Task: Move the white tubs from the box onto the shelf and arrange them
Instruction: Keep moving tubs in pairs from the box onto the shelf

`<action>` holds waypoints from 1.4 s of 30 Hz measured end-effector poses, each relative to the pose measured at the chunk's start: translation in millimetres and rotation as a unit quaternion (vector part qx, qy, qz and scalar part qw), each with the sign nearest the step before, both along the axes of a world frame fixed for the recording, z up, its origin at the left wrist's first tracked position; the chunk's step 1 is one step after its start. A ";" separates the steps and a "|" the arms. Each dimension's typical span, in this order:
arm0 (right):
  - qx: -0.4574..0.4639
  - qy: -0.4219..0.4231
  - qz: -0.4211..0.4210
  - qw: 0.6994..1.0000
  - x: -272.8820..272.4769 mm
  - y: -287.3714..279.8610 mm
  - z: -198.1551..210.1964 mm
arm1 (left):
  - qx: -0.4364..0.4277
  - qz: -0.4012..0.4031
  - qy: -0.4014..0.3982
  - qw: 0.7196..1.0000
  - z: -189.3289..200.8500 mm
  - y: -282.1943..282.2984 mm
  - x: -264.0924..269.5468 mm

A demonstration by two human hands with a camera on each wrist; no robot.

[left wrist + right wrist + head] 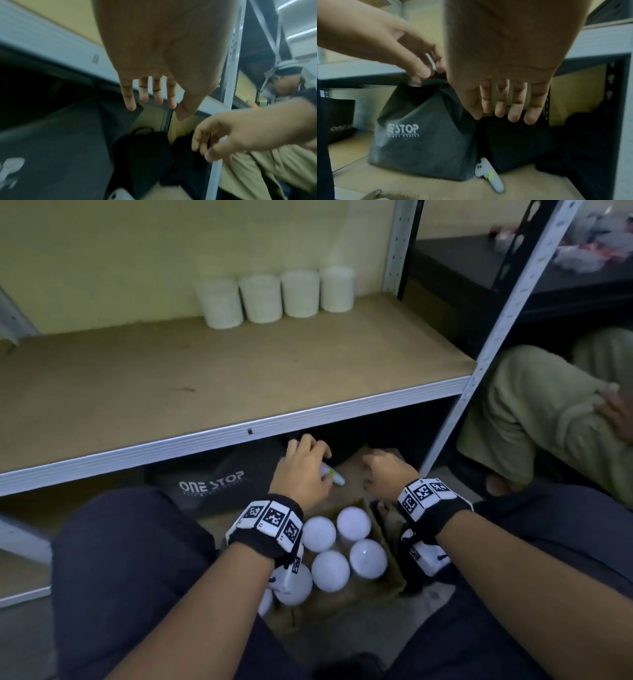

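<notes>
On the chipboard shelf with a grey metal edge (239, 361), four white cylindrical plastic tubs (275, 296) stand in a row against the back wall, presumably so that later tubs can fill the bare board in front. Below, a dark grey fabric bag printed "ONE STOP" (212, 484) sits on the lower level. The left hand (301, 470) and then the right hand (387, 474) hover over the far end of the brown cardboard box (383, 587), both released, fingers straight, grasping nothing. The remaining white round-lidded tubs (330, 571) lie in the box beneath the wrists, behind the fingertips.
</notes>
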State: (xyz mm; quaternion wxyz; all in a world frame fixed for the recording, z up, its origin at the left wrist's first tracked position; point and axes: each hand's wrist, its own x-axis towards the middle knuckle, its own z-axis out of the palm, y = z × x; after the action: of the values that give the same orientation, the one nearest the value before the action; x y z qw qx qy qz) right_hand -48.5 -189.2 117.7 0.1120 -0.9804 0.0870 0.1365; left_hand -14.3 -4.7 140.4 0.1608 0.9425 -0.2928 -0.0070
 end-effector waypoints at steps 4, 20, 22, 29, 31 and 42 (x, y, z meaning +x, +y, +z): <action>0.043 0.074 -0.034 0.996 -0.2 -1.4 -37.4 | 0.081 0.005 0.174 0.981 -62.7 -9.3 -6.2; 0.058 0.213 0.018 0.975 -43.0 -0.1 -184.0 | 0.215 -0.022 0.362 0.907 -205.2 -29.0 -32.5; 0.045 0.204 0.024 0.978 -45.0 3.6 -196.8 | 0.218 -0.032 0.352 0.910 -212.0 -26.9 -38.8; -0.077 0.183 0.040 0.979 -48.3 24.7 -221.7 | 0.215 0.005 0.278 0.936 -240.3 -30.3 -59.3; -0.085 0.167 0.033 0.982 -46.8 25.4 -229.9 | 0.215 0.027 0.280 0.935 -253.9 -31.6 -61.1; -0.071 0.183 0.022 0.980 -46.8 25.8 -210.5 | 0.200 0.030 0.298 0.933 -254.5 -32.0 -58.3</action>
State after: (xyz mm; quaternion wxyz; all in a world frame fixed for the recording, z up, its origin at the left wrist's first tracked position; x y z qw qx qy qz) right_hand -95.3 -163.4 -92.8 0.0212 -0.9459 0.0943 0.3099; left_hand -72.6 -36.7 -114.2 0.0486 0.9184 -0.1952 -0.3407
